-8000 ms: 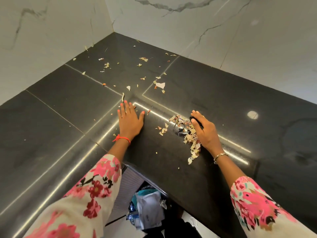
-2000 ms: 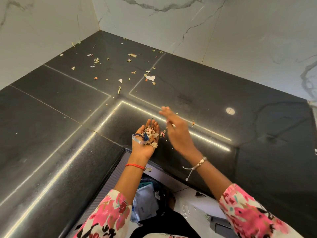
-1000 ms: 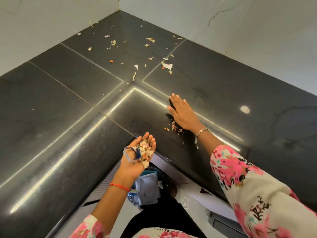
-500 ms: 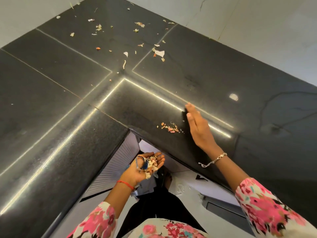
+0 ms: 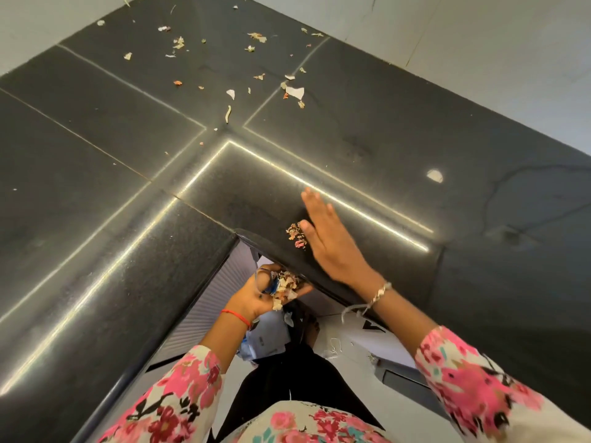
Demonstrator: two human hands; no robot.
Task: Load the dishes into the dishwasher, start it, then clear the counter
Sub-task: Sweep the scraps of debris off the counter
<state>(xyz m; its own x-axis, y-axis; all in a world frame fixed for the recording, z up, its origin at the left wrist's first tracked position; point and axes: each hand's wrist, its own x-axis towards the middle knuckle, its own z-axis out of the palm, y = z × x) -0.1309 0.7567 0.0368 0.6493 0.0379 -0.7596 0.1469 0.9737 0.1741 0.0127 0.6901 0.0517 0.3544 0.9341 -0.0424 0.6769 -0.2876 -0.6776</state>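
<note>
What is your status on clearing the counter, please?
Right hand flat behind scrap pile at counter edge. Left hand cupped below, holding scraps. More debris near corner.

A small heap of scraps (image 5: 295,235), pale and pink, lies at the black counter's (image 5: 96,219) front edge, touching the flat right hand (image 5: 332,241). A handful of scraps (image 5: 283,287) sits in the cupped left hand (image 5: 256,298) just below that edge. Loose bits (image 5: 294,91) dot the far corner.
</note>
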